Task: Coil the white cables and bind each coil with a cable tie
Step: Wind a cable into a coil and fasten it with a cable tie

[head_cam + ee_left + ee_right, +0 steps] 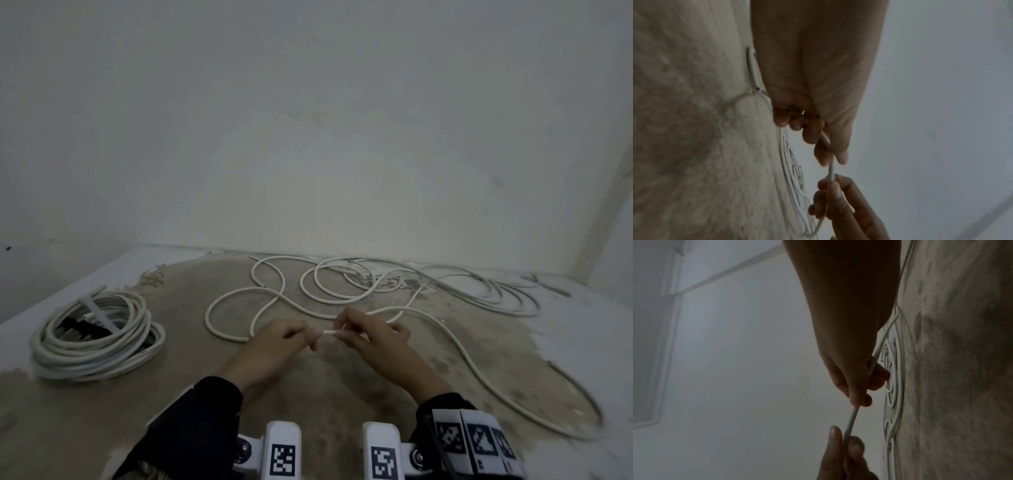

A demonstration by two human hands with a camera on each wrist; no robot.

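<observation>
A long white cable (455, 346) lies in loose loops on the bare floor. Its near end (328, 331) is held up between my two hands in the middle of the head view. My left hand (313, 337) pinches that end with thumb and curled fingers, and my right hand (340, 330) pinches the cable just to the right. In the left wrist view the cable (830, 165) runs from my left hand (830, 155) to my right hand (830, 183). In the right wrist view my right hand (859, 402) grips the cable (852, 417) above my left fingertips (835, 433).
At the left lies a finished coil of white cable (96, 346) with white cable ties (99, 313) and black ones (80, 325) resting on it. More loose white cables (342, 277) tangle along the back wall. Walls close in at the back and right.
</observation>
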